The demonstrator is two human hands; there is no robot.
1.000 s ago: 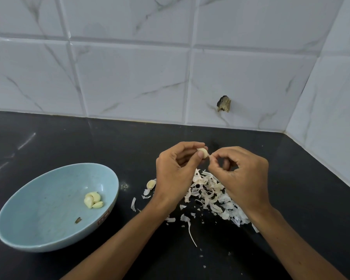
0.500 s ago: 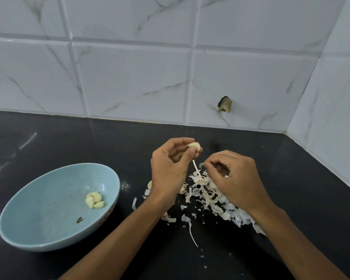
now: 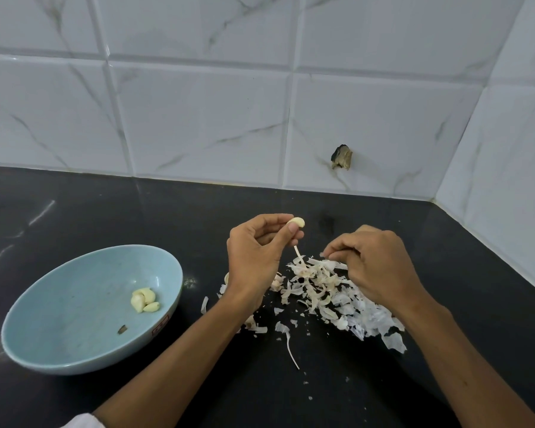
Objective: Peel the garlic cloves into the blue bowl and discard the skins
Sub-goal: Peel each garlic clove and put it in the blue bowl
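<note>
On the counter, bowl with cloves at left, skin pile right, wall behind.

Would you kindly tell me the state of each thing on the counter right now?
blue bowl: upright, holding a few peeled cloves and a dark scrap.
garlic clove: pinched in the left hand, a skin strip dangling below.
right hand: fingers curled over the skin pile; grip unclear.
skin pile: loose on the counter, not yet discarded.

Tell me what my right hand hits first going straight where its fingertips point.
Probably the thin skin strip hanging from the garlic clove in the left hand; the right hand points leftward at it, though depth is unclear.
</note>
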